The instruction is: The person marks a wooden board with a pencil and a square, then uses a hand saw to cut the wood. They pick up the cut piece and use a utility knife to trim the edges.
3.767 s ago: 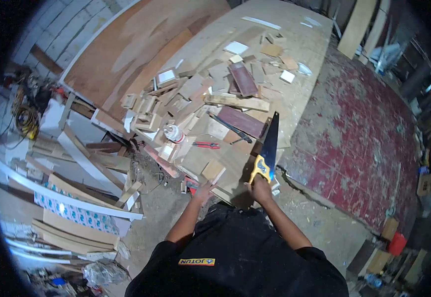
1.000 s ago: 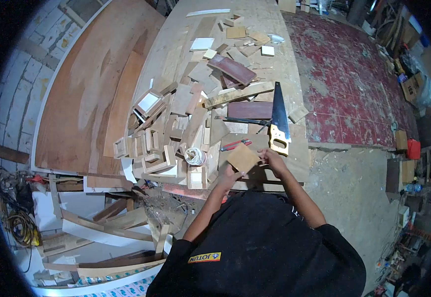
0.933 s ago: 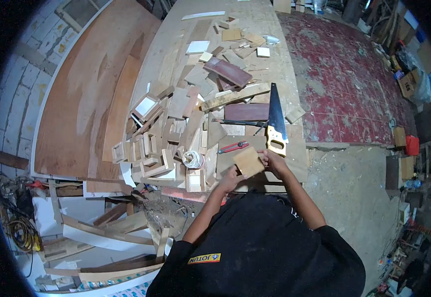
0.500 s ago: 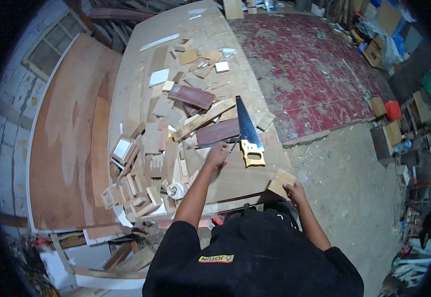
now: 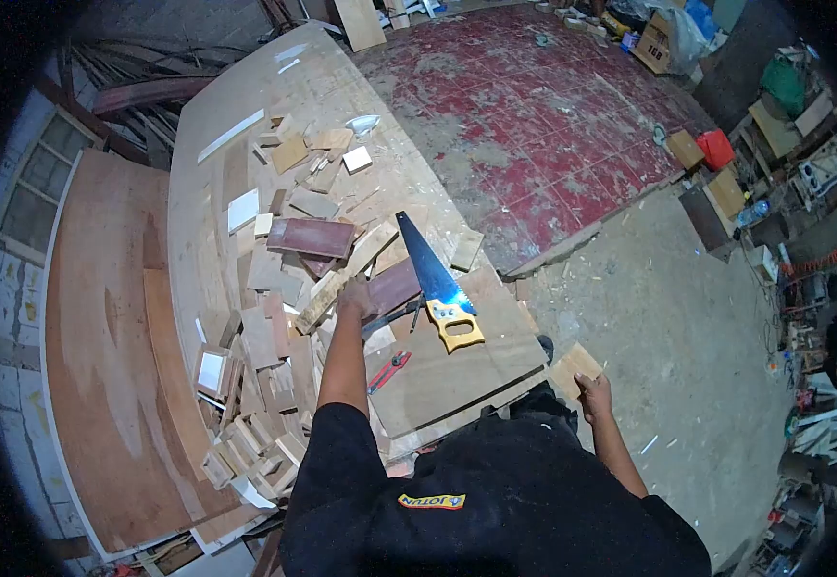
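Over the scraps my left hand [image 5: 354,296] reaches in beside a long wood strip [image 5: 380,245] and a dark red board [image 5: 394,287]; its fingers are blurred. My right hand [image 5: 592,391] grips a small light wood piece [image 5: 575,370] beyond the table's front edge. A handsaw [image 5: 435,279] with a yellow handle lies right of my left hand. Beside its handle is a dark tool [image 5: 401,313], partly covered. Red-handled pliers or cutters [image 5: 389,372] rest on the flat board [image 5: 466,370] nearest me.
Many wood offcuts [image 5: 264,332] cover the left of the worktable [image 5: 236,159]. A large plywood sheet [image 5: 101,317] leans at the left. Red tiled floor [image 5: 534,144] and bare concrete [image 5: 620,298] lie to the right, with cluttered shelves beyond.
My view has turned right. My left hand has moved from near the saw handle toward the scraps on the left. The red tool now shows. My right hand still holds the wood piece.
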A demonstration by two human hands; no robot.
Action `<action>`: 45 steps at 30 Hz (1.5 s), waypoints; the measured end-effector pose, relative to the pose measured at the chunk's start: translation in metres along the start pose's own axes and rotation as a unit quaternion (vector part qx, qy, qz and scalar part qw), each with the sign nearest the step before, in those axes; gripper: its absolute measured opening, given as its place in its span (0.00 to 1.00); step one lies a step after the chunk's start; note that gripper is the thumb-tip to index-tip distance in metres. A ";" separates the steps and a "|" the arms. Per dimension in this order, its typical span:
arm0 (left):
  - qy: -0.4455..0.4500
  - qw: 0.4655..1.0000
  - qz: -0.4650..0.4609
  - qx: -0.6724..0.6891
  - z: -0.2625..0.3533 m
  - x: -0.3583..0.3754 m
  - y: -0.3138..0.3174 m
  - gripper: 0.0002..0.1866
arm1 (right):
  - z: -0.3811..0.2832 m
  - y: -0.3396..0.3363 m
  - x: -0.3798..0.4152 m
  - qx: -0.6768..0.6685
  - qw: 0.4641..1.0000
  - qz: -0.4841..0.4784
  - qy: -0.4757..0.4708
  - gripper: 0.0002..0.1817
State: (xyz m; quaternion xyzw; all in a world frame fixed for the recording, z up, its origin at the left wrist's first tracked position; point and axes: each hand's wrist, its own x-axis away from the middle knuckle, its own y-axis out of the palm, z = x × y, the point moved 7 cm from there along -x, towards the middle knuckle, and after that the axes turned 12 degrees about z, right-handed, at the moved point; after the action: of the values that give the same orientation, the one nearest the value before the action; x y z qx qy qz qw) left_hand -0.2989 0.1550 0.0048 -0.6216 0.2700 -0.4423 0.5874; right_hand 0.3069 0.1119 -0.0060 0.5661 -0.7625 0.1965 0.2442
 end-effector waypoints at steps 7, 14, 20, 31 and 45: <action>-0.039 0.996 0.012 -0.075 -0.006 0.001 -0.011 0.20 | 0.030 0.048 -0.020 0.052 0.995 -0.079 0.020 0.24; -0.060 0.988 0.108 -0.091 -0.025 0.024 -0.061 0.19 | 0.027 0.091 -0.022 0.099 0.987 -0.125 -0.019 0.24; -0.079 0.952 0.230 -0.184 -0.045 0.045 -0.091 0.11 | 0.028 0.109 -0.018 0.093 0.985 -0.142 -0.016 0.24; -0.237 0.915 0.256 -0.202 -0.073 0.131 -0.160 0.12 | 0.031 0.088 -0.017 0.157 0.973 -0.156 -0.064 0.19; -0.265 0.830 0.217 0.440 -0.023 0.335 0.019 0.24 | 0.018 0.236 -0.009 0.429 0.856 -0.212 -0.194 0.27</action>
State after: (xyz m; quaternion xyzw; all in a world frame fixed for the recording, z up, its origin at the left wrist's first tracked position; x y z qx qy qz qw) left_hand -0.1596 -0.1460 0.0627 -0.3160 0.0090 -0.1934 0.9288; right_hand 0.0800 0.1753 -0.0318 0.7890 -0.4962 0.3339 -0.1402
